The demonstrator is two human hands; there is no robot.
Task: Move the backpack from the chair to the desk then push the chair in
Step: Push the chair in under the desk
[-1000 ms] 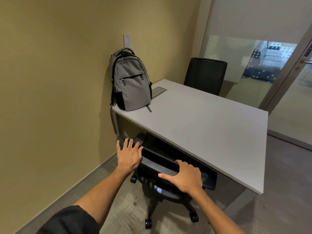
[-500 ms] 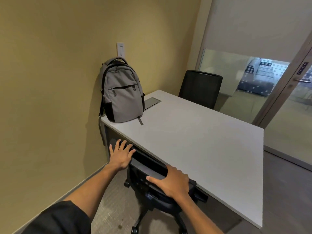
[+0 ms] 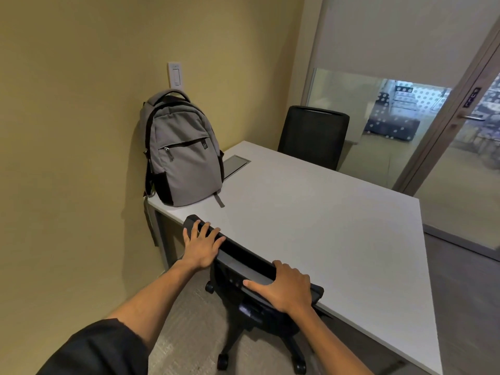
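Backpack (image 3: 181, 155) on tabletop (image 3: 311, 212) at 11 o'clock: done. Chair (image 3: 251, 269) nearly in; both hands (image 3: 201, 246) spread flat on backrest.

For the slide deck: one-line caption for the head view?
Both hands, left hand and right hand, rest flat on the chair backrest at the desk edge; backpack stands upright on the desk.

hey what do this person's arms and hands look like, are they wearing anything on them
Both hands, the left hand and the right hand, are bare, with no gloves, rings or watch visible. The forearms are uncovered. A dark sleeve covers the left upper arm.
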